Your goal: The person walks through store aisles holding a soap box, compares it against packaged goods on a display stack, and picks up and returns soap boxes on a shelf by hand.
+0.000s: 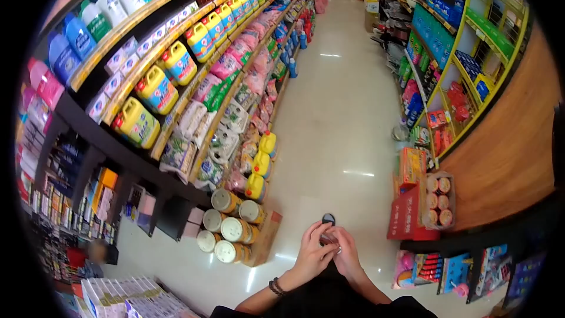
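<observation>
My left hand (313,249), with a dark beaded bracelet (274,285) on its wrist, is held in front of my body over the aisle floor. My right hand (348,252) meets it, and the fingertips of both come together with the fingers curled. A tiny whitish spot (339,249) shows at the right hand's fingers; whether it is a ring or part of a small held object I cannot tell. The gap between the palms is mostly hidden. Beyond the fingers, a dark shoe tip (328,219) shows on the floor.
Stacked white-lidded tubs (238,229) stand left beside a cardboard box (266,238). Long shelves hold yellow jugs (157,89) and bagged goods. A red carton (406,215) and a pack of round cups (438,200) sit right. The tiled aisle (335,112) runs ahead. A person is at far left.
</observation>
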`<state>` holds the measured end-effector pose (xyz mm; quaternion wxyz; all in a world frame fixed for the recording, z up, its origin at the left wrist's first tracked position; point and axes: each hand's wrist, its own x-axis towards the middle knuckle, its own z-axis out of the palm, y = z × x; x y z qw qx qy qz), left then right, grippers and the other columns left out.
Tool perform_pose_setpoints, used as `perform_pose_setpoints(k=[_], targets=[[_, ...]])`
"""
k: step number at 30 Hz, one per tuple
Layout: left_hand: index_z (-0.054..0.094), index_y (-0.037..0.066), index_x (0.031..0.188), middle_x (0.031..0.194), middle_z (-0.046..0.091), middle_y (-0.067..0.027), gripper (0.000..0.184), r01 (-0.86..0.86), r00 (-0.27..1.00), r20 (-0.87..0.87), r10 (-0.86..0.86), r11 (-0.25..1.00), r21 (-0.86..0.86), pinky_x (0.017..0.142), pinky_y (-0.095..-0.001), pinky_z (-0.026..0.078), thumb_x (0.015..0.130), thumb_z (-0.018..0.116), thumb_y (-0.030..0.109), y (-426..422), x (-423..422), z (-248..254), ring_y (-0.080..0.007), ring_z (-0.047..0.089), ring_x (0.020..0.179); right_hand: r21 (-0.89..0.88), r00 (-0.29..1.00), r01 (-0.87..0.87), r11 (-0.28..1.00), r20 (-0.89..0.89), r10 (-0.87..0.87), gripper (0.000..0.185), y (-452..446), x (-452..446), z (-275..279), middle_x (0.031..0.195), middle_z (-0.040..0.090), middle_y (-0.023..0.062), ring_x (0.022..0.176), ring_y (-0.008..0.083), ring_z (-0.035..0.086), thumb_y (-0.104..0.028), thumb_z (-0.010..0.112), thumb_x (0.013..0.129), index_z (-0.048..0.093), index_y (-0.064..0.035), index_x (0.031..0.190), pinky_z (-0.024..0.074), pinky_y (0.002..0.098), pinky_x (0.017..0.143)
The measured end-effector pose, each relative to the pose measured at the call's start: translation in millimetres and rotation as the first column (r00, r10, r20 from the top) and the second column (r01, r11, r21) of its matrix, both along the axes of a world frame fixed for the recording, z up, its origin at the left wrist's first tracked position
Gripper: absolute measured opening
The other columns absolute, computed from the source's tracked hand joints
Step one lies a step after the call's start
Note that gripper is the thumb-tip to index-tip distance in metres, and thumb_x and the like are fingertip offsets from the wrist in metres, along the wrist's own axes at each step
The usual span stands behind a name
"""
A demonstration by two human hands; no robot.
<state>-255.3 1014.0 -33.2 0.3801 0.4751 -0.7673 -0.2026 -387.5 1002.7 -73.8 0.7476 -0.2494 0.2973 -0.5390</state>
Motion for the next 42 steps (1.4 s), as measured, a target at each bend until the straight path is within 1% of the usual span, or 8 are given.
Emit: perform_pose_setpoints(k=[4,8,12,18,24,32,39,42], targets=[[0.072,0.009,0.105,0.124,0.056,-0.0119,0.029,-0.237,0.968,0.089,0.234,0.971,0.022,0.1,-0.0509,0.038,0.077,0.078,0.011,-70.8,5.5,15.8,-0.036,0.047,0.117,-0.116,0.988,-0.152,0.981,-0.053,0.147,0.031,-89.3,17.4,2.5,0.152,0.043,0.0178,0.141,0.0282,0.041,-0.02,0.04,0.108,0.055,0.0001,0.128,0.0349,0.0446,0.117],[0.069,0.004,0.105,0.108,0.063,-0.0101,0.027,-0.236,0.966,0.102,0.237,0.972,-0.02,0.089,-0.044,0.045,0.08,0.077,0.007,-139.4,19.1,28.8,-0.0321,0.056,0.105,-0.244,0.984,-0.173,0.954,-0.012,0.175,0.042,-170.2,32.9,17.4,0.156,0.037,0.017,0.146,0.0294,0.034,-0.022,0.045,0.106,0.038,-0.0039,0.144,0.0285,0.0448,0.119],[0.068,-0.001,0.102,0.084,0.065,-0.0133,0.023,-0.154,0.988,0.007,0.154,0.986,0.06,0.075,-0.0401,0.05,0.08,0.075,0.003,-200.6,28.1,29.9,-0.0322,0.064,0.082,-0.315,0.984,-0.176,0.933,-0.031,0.175,0.039,-235.8,39.6,23.5,0.158,0.036,0.0173,0.148,0.0282,0.031,-0.008,0.046,0.103,0.044,-0.0049,0.142,0.0266,0.0424,0.119],[0.066,-0.003,0.104,0.094,0.069,-0.0171,0.023,-0.09,0.976,-0.183,0.119,0.983,0.16,0.073,-0.0382,0.052,0.082,0.072,0.002,-266.8,43.0,19.5,-0.0337,0.068,0.086,-0.358,0.984,-0.149,0.922,-0.148,0.102,0.033,-299.6,55.0,21.8,0.149,0.048,0.0166,0.138,0.0237,0.046,-0.005,0.052,0.1,0.054,0.0003,0.133,0.037,0.0374,0.113],[0.07,0.0,0.099,0.085,0.072,-0.017,0.017,-0.167,0.958,-0.173,0.23,0.934,0.315,0.069,-0.0348,0.055,0.082,0.072,0.002,-336.6,60.4,2.1,-0.0294,0.071,0.074,-0.323,0.927,-0.315,0.892,-0.306,0.216,0.024,-369.5,60.8,27.6,0.119,0.07,0.0143,0.104,0.0171,0.065,-0.009,0.051,0.103,0.065,0.0034,0.118,0.0501,0.0321,0.095],[0.071,-0.002,0.093,0.082,0.071,-0.0082,0.016,-0.081,0.824,-0.506,0.257,0.936,0.343,0.068,-0.0289,0.054,0.079,0.077,0.0,-494.8,117.4,15.4,-0.0163,0.068,0.071,-0.39,0.929,-0.349,0.852,-0.263,0.26,0.04,-526.1,117.5,46.6,0.148,0.048,0.0205,0.132,0.0366,0.052,-0.004,0.038,0.104,0.042,-0.0033,0.144,0.0429,0.0453,0.11],[0.072,-0.003,0.096,0.094,0.07,-0.0095,0.017,-0.236,0.848,-0.509,0.144,0.964,-0.12,0.073,-0.0305,0.055,0.082,0.078,0.004,-588.6,177.2,65.2,-0.0187,0.068,0.08,-0.414,0.939,-0.336,0.846,-0.083,0.333,0.042,-648.3,189.1,106.7,0.15,0.045,0.02,0.137,0.0396,0.048,0.004,0.035,0.101,0.043,-0.0013,0.141,0.0425,0.0455,0.11],[0.072,-0.003,0.094,0.095,0.07,-0.0107,0.014,-0.138,0.868,-0.485,0.104,0.99,-0.035,0.075,-0.0318,0.055,0.082,0.077,0.002,-612.6,217.3,67.3,-0.0211,0.068,0.085,-0.539,0.883,-0.466,0.701,-0.234,0.407,0.041,-676.4,205.3,102.0,0.15,0.045,0.0208,0.138,0.0389,0.046,0.007,0.034,0.1,0.047,-0.0001,0.139,0.0396,0.0449,0.113]])
